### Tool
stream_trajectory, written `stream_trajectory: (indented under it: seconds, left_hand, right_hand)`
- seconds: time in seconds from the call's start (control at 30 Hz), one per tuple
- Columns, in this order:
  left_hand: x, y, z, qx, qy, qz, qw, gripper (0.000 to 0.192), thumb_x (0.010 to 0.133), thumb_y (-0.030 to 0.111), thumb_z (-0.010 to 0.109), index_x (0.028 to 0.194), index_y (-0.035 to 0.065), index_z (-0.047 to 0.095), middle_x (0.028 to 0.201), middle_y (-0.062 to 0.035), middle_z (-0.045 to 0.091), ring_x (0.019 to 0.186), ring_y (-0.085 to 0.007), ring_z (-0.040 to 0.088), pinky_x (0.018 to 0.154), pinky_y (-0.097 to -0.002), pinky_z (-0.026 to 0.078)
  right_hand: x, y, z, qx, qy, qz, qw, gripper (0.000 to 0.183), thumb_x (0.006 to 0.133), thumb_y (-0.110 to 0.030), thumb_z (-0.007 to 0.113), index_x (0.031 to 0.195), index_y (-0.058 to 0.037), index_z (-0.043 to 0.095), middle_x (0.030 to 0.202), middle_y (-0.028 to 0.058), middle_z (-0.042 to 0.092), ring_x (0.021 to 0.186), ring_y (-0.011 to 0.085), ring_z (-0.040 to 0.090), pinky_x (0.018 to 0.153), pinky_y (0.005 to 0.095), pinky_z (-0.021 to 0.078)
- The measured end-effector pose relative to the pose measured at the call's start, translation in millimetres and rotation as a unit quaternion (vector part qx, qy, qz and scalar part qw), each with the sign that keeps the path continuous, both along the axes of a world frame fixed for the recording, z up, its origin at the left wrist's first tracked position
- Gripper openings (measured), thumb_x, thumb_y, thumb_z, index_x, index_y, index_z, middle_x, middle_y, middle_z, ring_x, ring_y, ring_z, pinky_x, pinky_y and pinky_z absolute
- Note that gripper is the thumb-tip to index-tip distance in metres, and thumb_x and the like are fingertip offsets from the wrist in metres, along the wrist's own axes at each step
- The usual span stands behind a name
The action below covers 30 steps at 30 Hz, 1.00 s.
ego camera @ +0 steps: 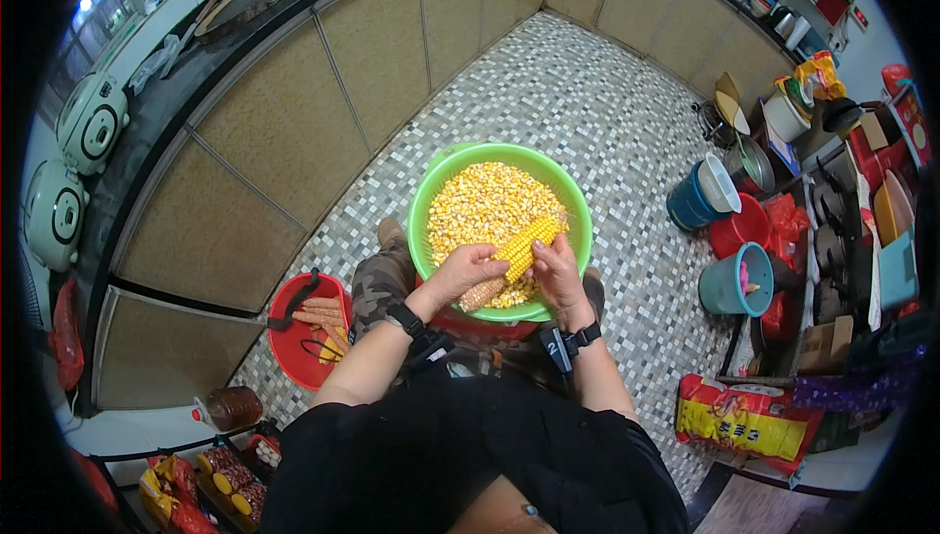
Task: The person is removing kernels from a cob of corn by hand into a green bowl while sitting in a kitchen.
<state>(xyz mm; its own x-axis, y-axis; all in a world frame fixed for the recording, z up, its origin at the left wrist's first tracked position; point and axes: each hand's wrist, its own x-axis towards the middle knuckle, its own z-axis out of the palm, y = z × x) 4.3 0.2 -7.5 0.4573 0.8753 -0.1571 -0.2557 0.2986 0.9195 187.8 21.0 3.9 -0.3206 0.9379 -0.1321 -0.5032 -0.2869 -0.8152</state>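
A partly shelled corn cob (530, 242) is held in both hands over a green plastic basket (580, 203) of loose yellow kernels (488, 200). My left hand (470, 270) grips the cob from the left, and my right hand (556, 268) presses on it from the right. Toward me the cob's lower end looks bare; its upper part bears kernels. The basket stands between my legs. A red plastic bucket (281, 343) stands to the left by my leg, with bare cobs (323, 311) and some yellow corn (334, 343) inside.
Cabinets line the left and back, with rice cookers (94, 123) on the counter. At the right stand a light blue bucket (723, 281), a dark blue bucket (683, 203), a red bucket (743, 226) and a red-yellow bag (742, 416). A bottle of brown liquid (233, 408) lies lower left.
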Motion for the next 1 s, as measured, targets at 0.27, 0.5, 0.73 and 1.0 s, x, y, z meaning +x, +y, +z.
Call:
stream_trajectory:
  seconds: [0.27, 0.5, 0.73, 1.0]
  left_hand:
    - [0, -1, 4, -0.007, 0.004, -0.012, 1.000, 0.036, 0.085, 0.020, 0.057, 0.111, -0.0049, 0.052, 0.102, -0.0057, 0.059, 0.092, -0.0093, 0.055, 0.081, -0.0220, 0.044]
    - [-3, 0, -1, 0.011, 0.048, -0.025, 0.998, 0.033, 0.087, 0.022, 0.053, 0.109, -0.0039, 0.054, 0.096, -0.0026, 0.059, 0.086, -0.0061, 0.053, 0.076, -0.0205, 0.043]
    - [-5, 2, -15, 0.021, 0.022, -0.018, 0.999, 0.033, 0.089, 0.027, 0.048, 0.103, -0.0023, 0.056, 0.089, -0.0004, 0.058, 0.080, -0.0052, 0.052, 0.071, -0.0198, 0.043]
    - [-5, 4, -14, -0.068, -0.005, 0.022, 0.997, 0.037, 0.088, 0.025, 0.050, 0.110, -0.0049, 0.052, 0.100, -0.0062, 0.059, 0.086, -0.0103, 0.055, 0.078, -0.0223, 0.044]
  right_hand:
    - [0, 0, -2, 0.000, -0.015, 0.003, 1.000, 0.043, 0.083, -0.018, 0.057, 0.119, -0.0082, 0.035, 0.100, 0.0009, 0.052, 0.079, 0.0086, 0.052, 0.052, 0.0204, 0.0423]
    - [0, 1, -4, -0.005, -0.010, 0.000, 1.000, 0.042, 0.083, -0.018, 0.056, 0.119, -0.0081, 0.036, 0.097, 0.0006, 0.053, 0.076, 0.0086, 0.053, 0.052, 0.0204, 0.0423]
    - [-1, 0, -1, 0.000, 0.011, -0.004, 1.000, 0.041, 0.084, -0.018, 0.056, 0.119, -0.0072, 0.037, 0.100, 0.0013, 0.054, 0.076, 0.0086, 0.053, 0.051, 0.0195, 0.0410]
    - [1, 2, -6, 0.001, 0.009, -0.007, 1.000, 0.044, 0.083, -0.019, 0.058, 0.120, -0.0072, 0.035, 0.101, 0.0015, 0.054, 0.076, 0.0085, 0.053, 0.050, 0.0195, 0.0404]
